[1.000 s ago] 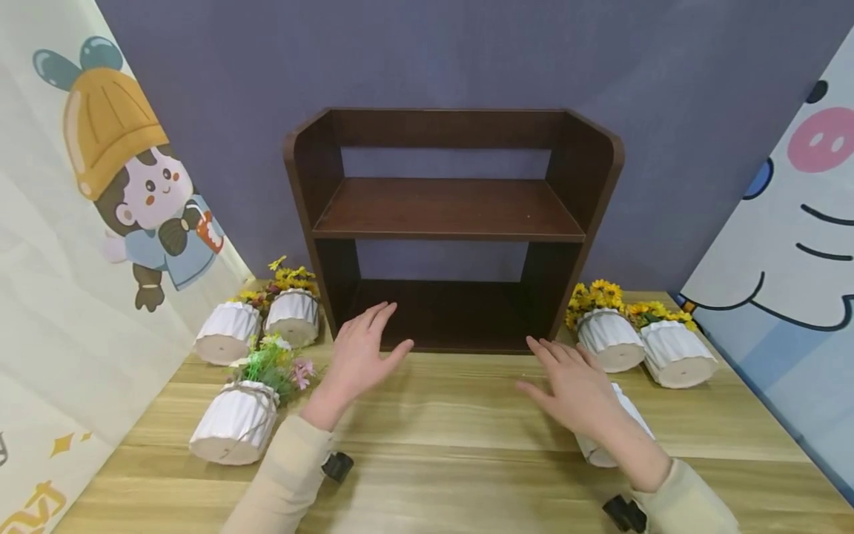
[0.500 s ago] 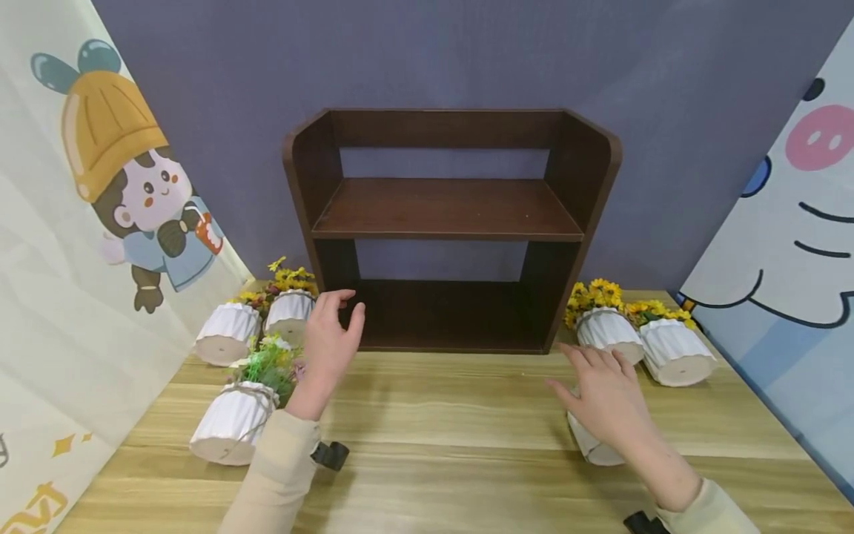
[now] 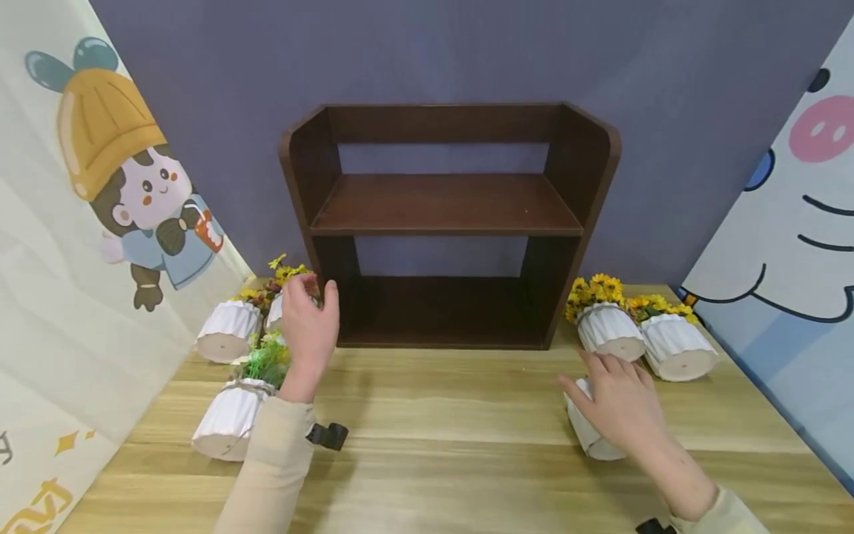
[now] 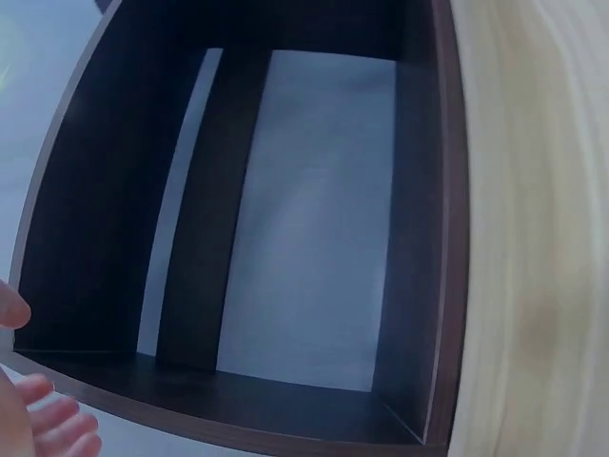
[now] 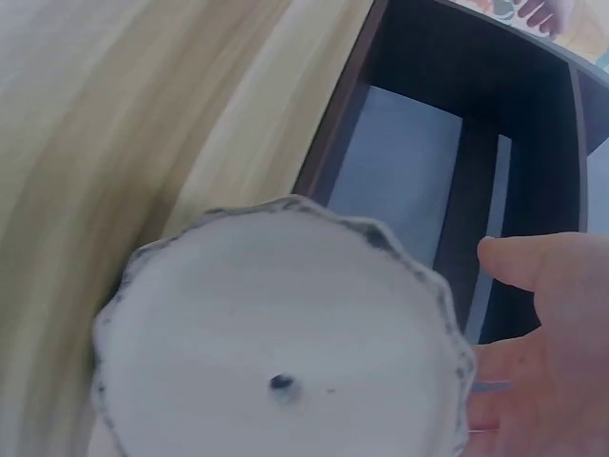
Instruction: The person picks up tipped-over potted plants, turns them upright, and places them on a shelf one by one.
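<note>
My left hand (image 3: 310, 326) is raised in front of a white pot (image 3: 274, 317) of yellow flowers at the left, partly hiding it. Its fingers bend loosely with nothing between them. Nearer me lies a white flowerpot (image 3: 230, 423) with green stems. At the right, my right hand (image 3: 620, 400) hovers over another white pot (image 3: 587, 426), fingers spread and relaxed, hiding much of it. The right wrist view shows that pot's round base (image 5: 285, 324) with a small hole, the thumb and fingers beside it. A dark brown two-tier shelf (image 3: 447, 204) stands between the hands.
More white flowerpots lie tipped on the wooden table (image 3: 434, 437), bases toward me: one pot (image 3: 229, 331) far left, plus a pot (image 3: 610, 331) and its neighbour (image 3: 678, 347) beside the shelf's right side. A grey-blue wall (image 3: 447, 52) rises behind.
My left hand has moved left from before the shelf toward the left pots, its fingers bending. My right hand has shifted right, over the front right pot. The pots and shelf have stayed put.
</note>
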`<move>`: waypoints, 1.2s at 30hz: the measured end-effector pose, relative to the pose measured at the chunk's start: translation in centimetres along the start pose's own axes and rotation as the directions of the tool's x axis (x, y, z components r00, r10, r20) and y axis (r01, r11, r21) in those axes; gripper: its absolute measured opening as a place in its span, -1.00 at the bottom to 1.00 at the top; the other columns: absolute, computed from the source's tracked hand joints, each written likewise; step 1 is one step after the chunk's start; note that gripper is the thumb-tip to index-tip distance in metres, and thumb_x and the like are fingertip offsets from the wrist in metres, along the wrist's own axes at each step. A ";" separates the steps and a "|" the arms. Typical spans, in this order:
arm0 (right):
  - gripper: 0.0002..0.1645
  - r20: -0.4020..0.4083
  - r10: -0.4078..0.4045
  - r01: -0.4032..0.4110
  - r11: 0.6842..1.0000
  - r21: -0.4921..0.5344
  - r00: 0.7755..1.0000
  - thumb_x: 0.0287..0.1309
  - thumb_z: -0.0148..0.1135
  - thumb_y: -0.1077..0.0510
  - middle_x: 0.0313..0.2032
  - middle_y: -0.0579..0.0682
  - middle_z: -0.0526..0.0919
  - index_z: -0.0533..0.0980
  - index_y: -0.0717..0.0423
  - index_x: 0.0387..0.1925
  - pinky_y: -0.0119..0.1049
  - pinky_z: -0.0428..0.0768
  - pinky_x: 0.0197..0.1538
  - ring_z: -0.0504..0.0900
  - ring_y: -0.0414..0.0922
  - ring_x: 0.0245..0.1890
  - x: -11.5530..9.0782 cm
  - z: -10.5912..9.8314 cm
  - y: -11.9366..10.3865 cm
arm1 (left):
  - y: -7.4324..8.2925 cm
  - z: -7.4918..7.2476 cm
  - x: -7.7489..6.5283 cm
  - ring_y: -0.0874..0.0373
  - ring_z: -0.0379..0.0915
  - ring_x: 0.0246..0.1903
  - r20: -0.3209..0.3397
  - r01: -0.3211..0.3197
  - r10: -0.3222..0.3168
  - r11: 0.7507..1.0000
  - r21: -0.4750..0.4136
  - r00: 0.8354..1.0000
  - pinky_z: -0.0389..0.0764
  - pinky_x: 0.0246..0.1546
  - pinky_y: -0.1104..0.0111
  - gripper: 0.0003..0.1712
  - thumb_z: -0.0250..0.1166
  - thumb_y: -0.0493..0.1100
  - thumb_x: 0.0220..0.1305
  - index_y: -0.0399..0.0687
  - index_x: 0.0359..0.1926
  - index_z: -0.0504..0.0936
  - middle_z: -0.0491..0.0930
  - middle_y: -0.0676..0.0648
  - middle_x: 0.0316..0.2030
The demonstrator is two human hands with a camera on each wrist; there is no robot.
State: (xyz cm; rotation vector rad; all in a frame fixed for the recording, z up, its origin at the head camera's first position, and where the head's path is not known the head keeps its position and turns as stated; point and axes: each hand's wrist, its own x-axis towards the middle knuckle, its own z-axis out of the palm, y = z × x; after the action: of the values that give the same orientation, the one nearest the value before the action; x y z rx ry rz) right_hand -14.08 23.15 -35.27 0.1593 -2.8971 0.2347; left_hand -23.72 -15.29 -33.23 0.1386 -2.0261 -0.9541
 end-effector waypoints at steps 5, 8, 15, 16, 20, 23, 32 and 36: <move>-0.14 -0.006 0.037 -0.037 0.999 0.016 0.999 0.17 -0.12 -0.36 0.05 0.39 0.42 0.35 0.34 0.11 0.27 0.22 0.03 0.35 0.34 0.02 -0.4 0.2 0.4 | 0.1 0.2 1.0 -0.13 0.34 -0.13 0.024 0.126 -0.125 0.992 -0.025 0.992 0.35 -0.19 0.07 -0.51 0.12 0.03 0.21 -0.24 0.01 0.40 0.40 -0.27 -0.11; -0.10 0.020 0.066 -0.067 0.997 0.030 0.998 0.16 -0.16 -0.39 0.07 0.42 0.39 0.33 0.34 0.13 0.30 0.24 -0.01 0.35 0.39 -0.02 -0.5 0.4 0.6 | 0.1 0.5 1.6 -0.10 0.26 0.05 0.068 0.179 -0.174 0.981 -0.074 0.982 0.28 0.02 0.10 -0.49 0.08 0.05 0.25 -0.23 0.07 0.40 0.35 -0.25 0.02; 0.05 0.166 0.121 -0.127 0.992 0.023 0.979 0.15 -0.35 -0.47 0.11 0.52 0.26 0.20 0.40 0.20 0.33 0.28 -0.10 0.29 0.46 0.01 -0.2 0.7 1.0 | 0.0 1.5 2.6 -0.11 0.18 0.18 0.152 0.228 -0.205 0.962 -0.152 0.967 0.17 0.19 0.14 -0.41 0.00 0.08 0.30 -0.28 0.16 0.34 0.28 -0.25 0.16; 0.07 0.186 0.124 -0.130 0.991 0.022 0.975 0.15 -0.37 -0.48 0.12 0.54 0.23 0.18 0.42 0.20 0.33 0.28 -0.09 0.27 0.48 0.01 -0.2 0.8 1.0 | -0.1 1.6 2.7 -0.13 0.21 0.16 0.150 0.231 -0.208 0.960 -0.159 0.967 0.19 0.18 0.13 -0.41 0.00 0.07 0.30 -0.29 0.16 0.34 0.31 -0.26 0.14; 0.13 0.233 0.141 -0.152 0.988 0.030 0.962 0.13 -0.42 -0.50 0.14 0.57 0.16 0.14 0.47 0.21 0.30 0.31 -0.09 0.22 0.50 0.04 0.0 1.0 1.0 | -0.4 1.9 3.0 -0.14 0.27 0.10 0.170 0.256 -0.227 0.951 -0.173 0.959 0.25 0.11 0.09 -0.42 -0.04 0.10 0.32 -0.25 0.16 0.35 0.37 -0.27 0.08; 0.15 0.242 0.166 -0.178 0.983 0.031 0.956 0.12 -0.43 -0.52 0.13 0.58 0.16 0.15 0.48 0.20 0.30 0.32 -0.09 0.22 0.49 0.04 0.0 1.1 1.1 | -0.6 2.2 3.2 -0.14 0.29 0.08 0.192 0.272 -0.238 0.946 -0.176 0.952 0.27 0.08 0.06 -0.41 -0.08 0.14 0.33 -0.22 0.14 0.36 0.40 -0.27 0.05; 0.32 0.366 0.223 -0.251 0.968 0.029 0.903 0.04 -0.49 -0.59 0.08 0.71 0.09 -0.05 0.64 0.21 0.28 0.35 -0.12 0.24 0.54 -0.02 0.6 1.3 2.0 | -0.3 2.4 3.7 -0.13 0.28 0.13 0.189 0.298 -0.261 0.932 -0.207 0.947 0.26 0.11 0.08 -0.43 -0.12 0.12 0.35 -0.21 0.16 0.35 0.41 -0.26 0.10; 0.36 0.412 0.238 -0.272 0.962 0.025 0.880 0.02 -0.50 -0.60 0.03 0.71 0.15 -0.13 0.68 0.20 0.26 0.37 -0.12 0.30 0.55 -0.07 0.9 1.4 2.4 | -0.5 2.7 3.9 -0.15 0.35 -0.06 0.185 0.306 -0.269 0.927 -0.218 0.945 0.30 -0.05 0.05 -0.47 -0.12 0.14 0.35 -0.22 0.01 0.41 0.47 -0.30 -0.08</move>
State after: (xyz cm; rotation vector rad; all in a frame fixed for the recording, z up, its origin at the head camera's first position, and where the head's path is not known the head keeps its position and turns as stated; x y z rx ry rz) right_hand -15.56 25.21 -36.77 -0.1900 -3.3229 0.4115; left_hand -28.26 -15.68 -31.87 0.2412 -2.0403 -1.4319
